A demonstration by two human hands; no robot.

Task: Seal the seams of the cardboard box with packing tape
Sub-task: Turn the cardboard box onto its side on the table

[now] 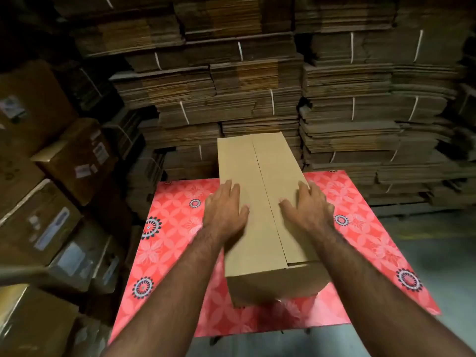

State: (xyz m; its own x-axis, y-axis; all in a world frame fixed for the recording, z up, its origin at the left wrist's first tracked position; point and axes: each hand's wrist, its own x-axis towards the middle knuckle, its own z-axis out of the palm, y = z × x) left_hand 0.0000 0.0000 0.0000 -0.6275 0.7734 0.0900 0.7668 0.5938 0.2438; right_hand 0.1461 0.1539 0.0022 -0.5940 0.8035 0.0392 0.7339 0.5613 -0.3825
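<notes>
A long brown cardboard box (pixel 260 228) lies lengthwise on a table with a red flowered cloth (pixel 167 240), its far end reaching past the table's back edge. Its two top flaps meet in a bare centre seam (pixel 265 186) running away from me. My left hand (pixel 224 210) rests flat on the left flap, fingers spread. Flat on the right flap lies my right hand (pixel 306 207), fingers over the box's right edge. The right flap sits slightly raised at the near end. No tape roll is in view.
Tall stacks of flattened, strapped cardboard (pixel 257 86) fill the wall behind the table. Taped, labelled cartons (pixel 51 202) are piled along the left. Grey floor (pixel 438 253) shows to the right of the table.
</notes>
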